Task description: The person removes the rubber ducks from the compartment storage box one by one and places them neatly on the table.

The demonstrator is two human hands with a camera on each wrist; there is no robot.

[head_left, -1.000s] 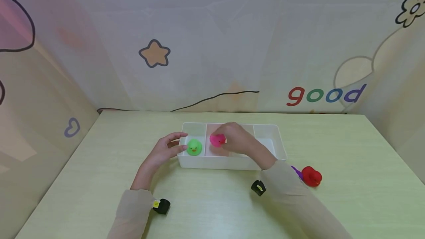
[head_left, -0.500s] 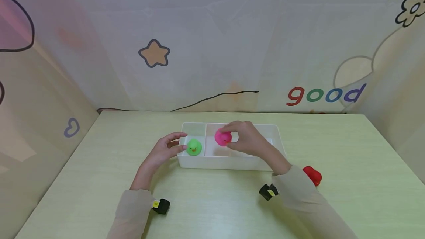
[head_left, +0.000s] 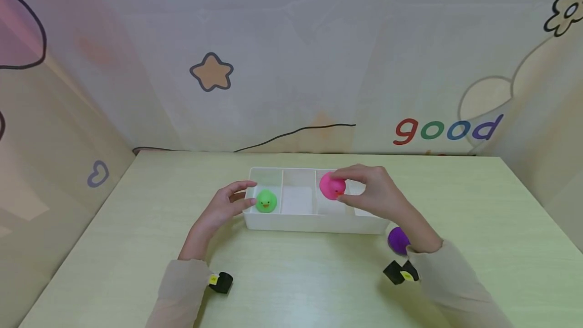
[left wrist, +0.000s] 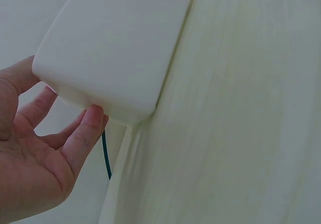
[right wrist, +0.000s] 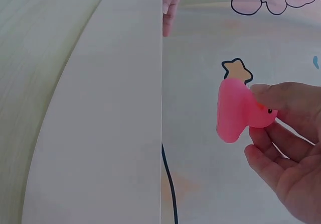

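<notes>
A white tray point(head_left: 314, 224) with three compartments stands mid-table. A green duck point(head_left: 266, 201) sits in its left compartment. My right hand point(head_left: 371, 194) pinches a pink duck point(head_left: 332, 187) above the tray's right part; the right wrist view shows the pink duck point(right wrist: 235, 111) held between thumb and fingers, beside the tray's wall point(right wrist: 108, 123). My left hand point(head_left: 227, 206) rests against the tray's left end, and in the left wrist view its fingers point(left wrist: 83, 136) touch the tray's corner point(left wrist: 115, 58).
A purple duck point(head_left: 398, 239) lies on the green table point(head_left: 478, 216) just right of the tray's front corner, partly behind my right wrist. Cartoon-printed walls enclose the table at the back and sides.
My right hand has lifted the pink duck from the middle compartment and carried it right, above the right compartment. The red duck is now hidden; the purple one shows. Left hand unmoved.
</notes>
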